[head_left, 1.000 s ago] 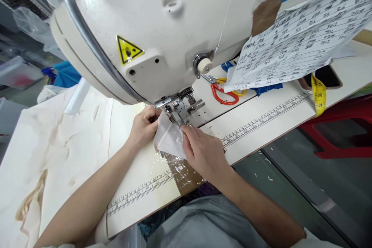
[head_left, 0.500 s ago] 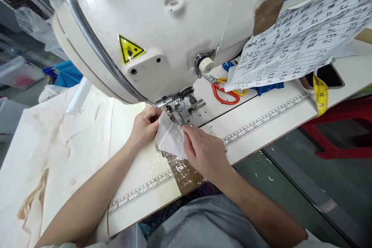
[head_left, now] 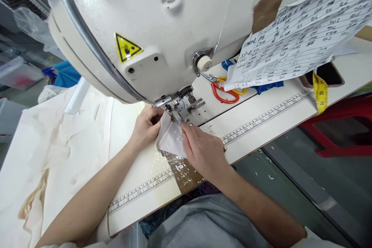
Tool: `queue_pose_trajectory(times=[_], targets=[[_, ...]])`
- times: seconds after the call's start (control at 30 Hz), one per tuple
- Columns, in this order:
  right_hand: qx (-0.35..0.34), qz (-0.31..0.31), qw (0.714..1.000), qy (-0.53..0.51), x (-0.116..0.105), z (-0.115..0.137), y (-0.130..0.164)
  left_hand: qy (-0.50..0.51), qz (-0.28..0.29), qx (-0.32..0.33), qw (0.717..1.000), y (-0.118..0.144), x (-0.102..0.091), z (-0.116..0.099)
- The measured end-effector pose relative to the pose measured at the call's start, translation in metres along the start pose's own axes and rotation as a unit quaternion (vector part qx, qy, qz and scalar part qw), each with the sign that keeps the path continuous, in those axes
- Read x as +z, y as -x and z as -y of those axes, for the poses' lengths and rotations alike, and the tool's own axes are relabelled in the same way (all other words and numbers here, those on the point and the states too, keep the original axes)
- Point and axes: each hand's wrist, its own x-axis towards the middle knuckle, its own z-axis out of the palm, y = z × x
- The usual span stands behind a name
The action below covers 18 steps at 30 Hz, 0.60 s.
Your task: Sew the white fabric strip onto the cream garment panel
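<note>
A small piece of white fabric [head_left: 171, 136] lies under the needle area of a sewing machine [head_left: 151, 38], its near corner folded over. My left hand [head_left: 147, 126] is at the fabric's left edge with fingers curled and thumb pressed in, closed on it. On the other side, my right hand [head_left: 203, 149] pinches the fabric's right edge close to the presser foot [head_left: 178, 118]. Something small and shiny shows at the right fingertips, too small to make out. The needle itself is hidden among the metal parts.
Scissors with red and orange handles [head_left: 225, 95] lie behind the right hand. A handwritten sheet [head_left: 290, 52] hangs from the machine, near a phone [head_left: 333, 75] and yellow tape measure [head_left: 320, 95]. White cloth [head_left: 66, 151] covers the left table. A red stool [head_left: 340, 124] stands right.
My left hand has shifted slightly to the right along with the fabric's left edge. My right hand stays nearly in place, still pinching. The whole view has moved a little.
</note>
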Motion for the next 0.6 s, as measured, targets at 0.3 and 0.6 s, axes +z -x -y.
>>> queue_pose_trajectory(times=[0.3, 0.6], targets=[[-0.007, -0.017, 1.000, -0.005, 0.0017, -0.0010, 0.0014, -0.029, -0.014, 0.011, 0.999, -0.0007, 0.0030, 0.0013], [0.011, 0.007, 1.000, 0.002, 0.0018, 0.0003, -0.0019, 0.017, -0.020, -0.019, 0.999, 0.0004, 0.0019, 0.0023]])
